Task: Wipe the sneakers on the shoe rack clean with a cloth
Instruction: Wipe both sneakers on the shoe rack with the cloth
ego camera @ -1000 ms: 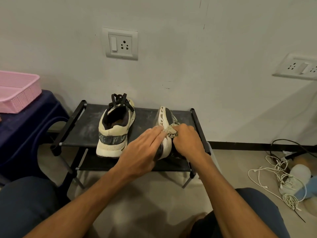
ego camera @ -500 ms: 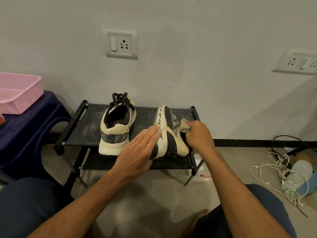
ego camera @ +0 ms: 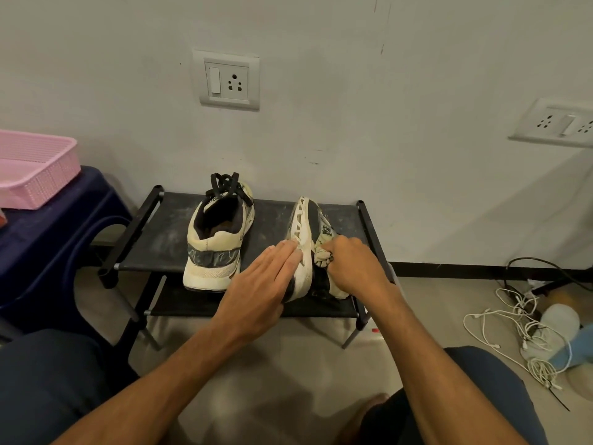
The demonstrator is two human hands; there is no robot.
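Tipped sneaker (ego camera: pixel 308 223) on the shoe rack (ego camera: pixel 167 232), top shelf, with a cloth (ego camera: pixel 322 255) at its side.
The left hand (ego camera: pixel 256 290), fingers straight, presses the sole; the right hand (ego camera: pixel 356 268) has its grip curled tight round the bunched cloth, mostly hidden in the fist. The hands partly cover the heel; the other sneaker (ego camera: pixel 218 242) stands upright alongside.

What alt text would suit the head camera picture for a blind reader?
A person's right hand presses a bunched cloth on a tipped sneaker that the flat left hand steadies on a shoe rack; an upright sneaker stands beside it.
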